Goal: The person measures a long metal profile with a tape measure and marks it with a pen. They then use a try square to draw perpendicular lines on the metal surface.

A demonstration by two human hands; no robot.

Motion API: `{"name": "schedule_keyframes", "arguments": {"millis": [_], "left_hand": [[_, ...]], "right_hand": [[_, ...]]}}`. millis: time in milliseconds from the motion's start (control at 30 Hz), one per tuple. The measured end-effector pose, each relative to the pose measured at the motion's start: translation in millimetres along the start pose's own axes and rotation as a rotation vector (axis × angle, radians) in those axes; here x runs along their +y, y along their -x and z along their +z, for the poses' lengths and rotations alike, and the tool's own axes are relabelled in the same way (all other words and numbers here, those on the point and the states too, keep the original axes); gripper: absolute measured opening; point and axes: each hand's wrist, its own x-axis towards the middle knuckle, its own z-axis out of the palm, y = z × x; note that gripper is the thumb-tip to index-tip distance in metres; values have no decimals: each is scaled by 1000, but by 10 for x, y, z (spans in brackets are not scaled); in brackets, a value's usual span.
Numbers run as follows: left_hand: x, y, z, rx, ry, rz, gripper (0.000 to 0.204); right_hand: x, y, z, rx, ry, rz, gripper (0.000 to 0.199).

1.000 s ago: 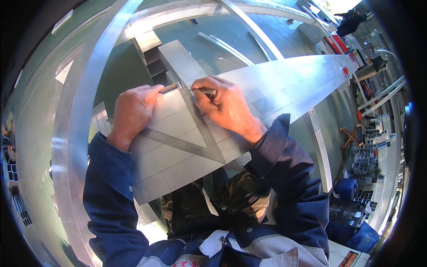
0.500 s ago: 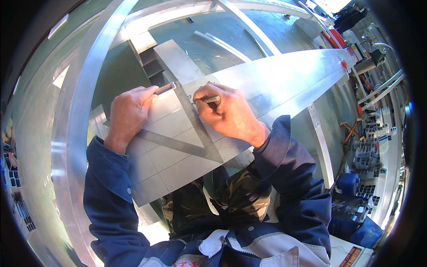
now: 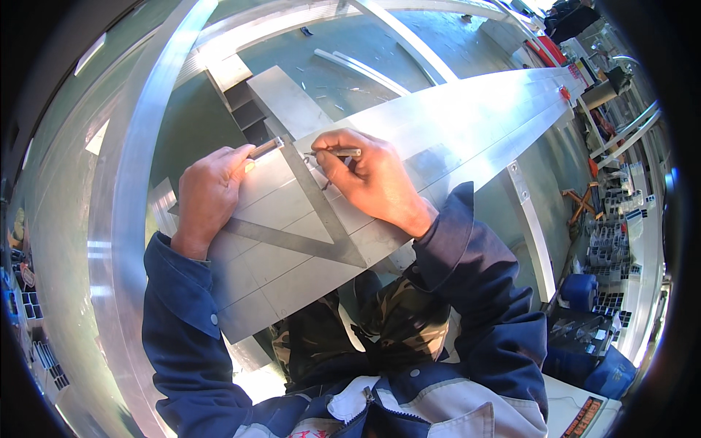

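Note:
A flat triangular metal square [image 3: 315, 197] lies on a long silvery metal sheet [image 3: 292, 285] marked with thin lines. My left hand [image 3: 210, 188] is closed around the square's thick edge bar [image 3: 266, 148], thumb and fingers gripping it from the left. In my right hand [image 3: 372, 175], a slim pen-like marking tool [image 3: 346, 152] is pinched between thumb and forefinger. Its tip points left, close to the square's upper right arm. Dark marks [image 3: 326, 185] show on the sheet beside that arm. Whether the tip touches the metal I cannot tell.
The sheet stretches away to the far right, with a small red object [image 3: 564, 93] at its far end. Metal frame bars [image 3: 157, 80] run on the left and behind. White strips [image 3: 361, 73] lie on the floor. Stacked profiles [image 3: 613, 255] and a blue case [image 3: 595, 365] stand at right.
My right hand has shifted a little up and left, its fingers loosening from a tighter curl. Dark marks it covered now show. The left hand still grips the square.

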Motion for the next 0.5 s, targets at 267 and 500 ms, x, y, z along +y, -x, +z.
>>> {"name": "schedule_keyframes", "arguments": {"millis": [267, 500], "left_hand": [[-9, 8, 3, -16, 9, 8, 27], [-7, 3, -3, -25, -28, -2, 27]], "right_hand": [[11, -55, 26, -29, 131, -64, 20], [23, -101, 76, -31, 160, -81, 19]]}}
